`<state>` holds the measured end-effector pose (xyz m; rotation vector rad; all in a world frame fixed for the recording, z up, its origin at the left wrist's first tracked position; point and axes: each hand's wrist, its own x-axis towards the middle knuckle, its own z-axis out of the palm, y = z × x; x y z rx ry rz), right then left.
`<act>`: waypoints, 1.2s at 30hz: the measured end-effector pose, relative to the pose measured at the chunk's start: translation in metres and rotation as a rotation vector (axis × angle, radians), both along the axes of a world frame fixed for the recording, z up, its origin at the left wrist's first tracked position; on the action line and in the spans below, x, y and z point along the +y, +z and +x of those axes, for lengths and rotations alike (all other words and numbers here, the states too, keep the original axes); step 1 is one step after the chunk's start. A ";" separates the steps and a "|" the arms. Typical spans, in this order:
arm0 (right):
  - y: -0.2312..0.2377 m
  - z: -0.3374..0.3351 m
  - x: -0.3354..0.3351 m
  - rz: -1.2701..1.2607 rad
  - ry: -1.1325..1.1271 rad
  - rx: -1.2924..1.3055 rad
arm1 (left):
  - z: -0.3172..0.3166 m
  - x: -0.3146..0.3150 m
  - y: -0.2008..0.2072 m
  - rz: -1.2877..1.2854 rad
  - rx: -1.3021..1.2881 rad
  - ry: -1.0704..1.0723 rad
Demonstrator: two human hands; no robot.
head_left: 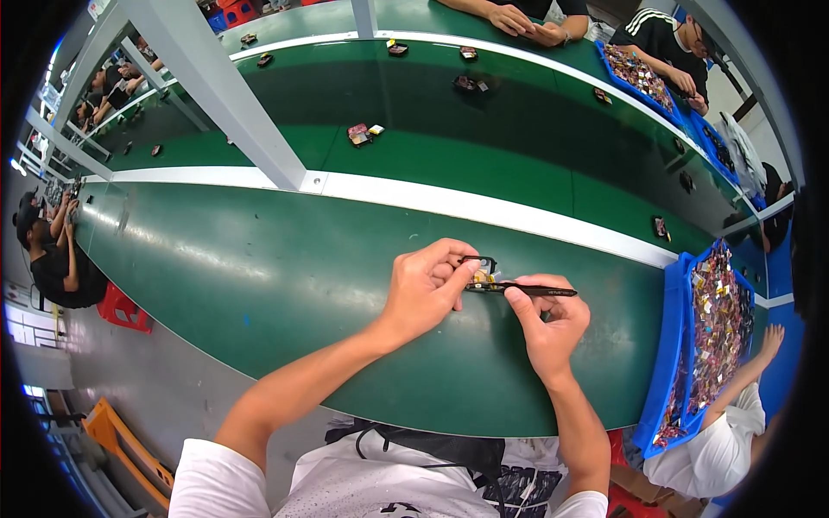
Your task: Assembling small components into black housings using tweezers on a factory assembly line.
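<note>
A pair of black-framed glasses (494, 262) is held up over the green tabletop, in front of my chest. My left hand (429, 283) pinches the lens rim between thumb and fingers. The dark temple arm (553, 292) lies across my right hand (550, 324), its thumb pressed on it from the near side. Between the hands, small yellow and clear bits (486, 277) show at the lenses; I cannot tell whether they are stickers or tags.
A blue tray (672, 345) heaped with small multicoloured pieces stands at the right, a person's arm (743, 375) beside it. Beyond a white rail (389, 196) runs a green belt (518, 164) with scattered small dark bundles (361, 134). A grey post (216, 86) rises at left. Other people sit around.
</note>
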<state>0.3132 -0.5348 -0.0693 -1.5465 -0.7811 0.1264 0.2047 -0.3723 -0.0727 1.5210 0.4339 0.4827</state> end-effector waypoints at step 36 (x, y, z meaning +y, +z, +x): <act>0.016 -0.002 -0.001 -0.024 0.088 0.496 | -0.003 -0.009 0.000 -0.062 -0.117 -0.058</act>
